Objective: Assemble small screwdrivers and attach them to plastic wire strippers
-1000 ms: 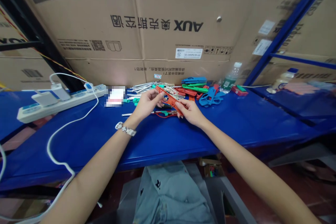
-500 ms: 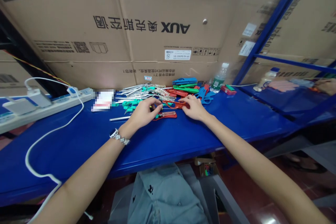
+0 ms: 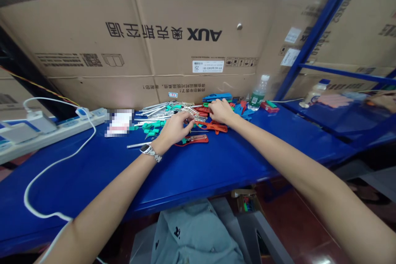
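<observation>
My left hand point(image 3: 177, 128), with a watch and bracelet at its wrist, is closed, thumb and fingers curled together. What they pinch is too small to make out; a thin rod shows beside the fingertips. Just right of them is an orange-red plastic piece point(image 3: 216, 127), and a red piece with a clear window point(image 3: 199, 139) lies in front. My right hand point(image 3: 222, 111) bends its fingers down into green and red plastic pieces below the blue plastic pieces point(image 3: 216, 96); its fingertips are hidden. Behind my left hand lie silver metal rods point(image 3: 154, 109) and small green parts point(image 3: 153, 126).
A large cardboard box point(image 3: 161, 4) stands behind the blue table point(image 3: 198, 169). On the right is a water bottle point(image 3: 257, 94) beside a small red box point(image 3: 269, 107). A white power strip point(image 3: 71, 125) and cable lie left. Another person's hand point(image 3: 383, 101) shows far right.
My right hand has left the orange-red piece and moved up and back to the plastic pile. My left hand has shifted slightly right, staying curled.
</observation>
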`<state>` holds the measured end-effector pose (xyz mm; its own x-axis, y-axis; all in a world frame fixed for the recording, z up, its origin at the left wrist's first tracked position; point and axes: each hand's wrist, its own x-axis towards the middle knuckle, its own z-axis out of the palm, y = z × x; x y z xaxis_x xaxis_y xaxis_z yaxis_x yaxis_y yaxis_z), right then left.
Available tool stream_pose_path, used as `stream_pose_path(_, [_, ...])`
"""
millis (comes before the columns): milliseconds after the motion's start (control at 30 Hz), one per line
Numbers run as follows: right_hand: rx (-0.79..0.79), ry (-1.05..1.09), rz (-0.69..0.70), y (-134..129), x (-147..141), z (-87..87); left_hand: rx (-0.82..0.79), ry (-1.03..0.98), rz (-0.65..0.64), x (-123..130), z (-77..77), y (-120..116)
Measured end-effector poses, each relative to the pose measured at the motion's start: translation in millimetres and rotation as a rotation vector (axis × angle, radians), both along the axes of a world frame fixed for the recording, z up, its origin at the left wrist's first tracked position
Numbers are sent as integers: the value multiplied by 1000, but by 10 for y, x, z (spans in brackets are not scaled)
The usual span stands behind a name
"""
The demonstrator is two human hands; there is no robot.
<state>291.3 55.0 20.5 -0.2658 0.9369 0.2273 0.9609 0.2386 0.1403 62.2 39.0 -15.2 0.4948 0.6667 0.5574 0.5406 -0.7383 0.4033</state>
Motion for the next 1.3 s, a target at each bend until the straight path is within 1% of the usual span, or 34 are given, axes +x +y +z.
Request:
stream_pose_path(100, [62, -5, 91, -138, 75, 15, -9, -8, 8, -72, -38, -4])
stream_pose_path(200, [63, 134, 89, -325, 160, 36, 32, -19, 20, -128, -49, -20])
stream_pose_path(300, [112, 378, 89, -509, 223, 18, 117, -50, 20, -120, -27, -41])
stream_pose_path(400, [181, 751, 200, -650, 239, -44, 199, -62, -15, -81, 33, -64])
stream_pose_path(433, [170, 899, 238, -682, 229, -69, 218, -57, -32, -78, 60, -74])
stream_pose_path(500, [67, 1178, 291, -721, 187, -121, 224, -30, -74, -105, 119, -101])
stream_pose_path(567, [-110, 1394, 309, -723, 113, -173, 191, 7, -125, -186, 171, -139])
stream_pose_path(633, [-262, 1537, 302, -693, 14, -230, 145, 34, -163, -308, 201, -190])
stream_pose_path(667, [-309, 1573, 296, -672, -42, -258, 125, 39, -172, -378, 206, -218])
stream_pose_path(733, [-313, 1547, 291, -634, -159, -308, 86, 40, -175, -514, 195, -272])
stream_pose_path(800, [-224, 1394, 325, -625, -274, -336, 35, 26, -166, -627, 166, -316])
stream_pose_path(867, [-125, 1191, 404, -651, -375, -339, -26, -1, -148, -703, 135, -340])
stream_pose_path(933, [-78, 1029, 489, -694, -450, -326, -84, -34, -139, -740, 112, -349])
stream_pose_path(967, [-67, 980, 519, -713, -474, -321, -111, -48, -140, -747, 103, -350])
stream_pose_path(1067, [-75, 924, 549, -724, -487, -335, -170, -68, -159, -737, 79, -350])
stream_pose_path(1200, [-93, 874, 528, -675, -399, -405, -226, -60, -158, -736, 37, -331])
stream_pose_path(1300, [-58, 807, 509, -662, -321, -449, -220, -24, -133, -808, 24, -286])
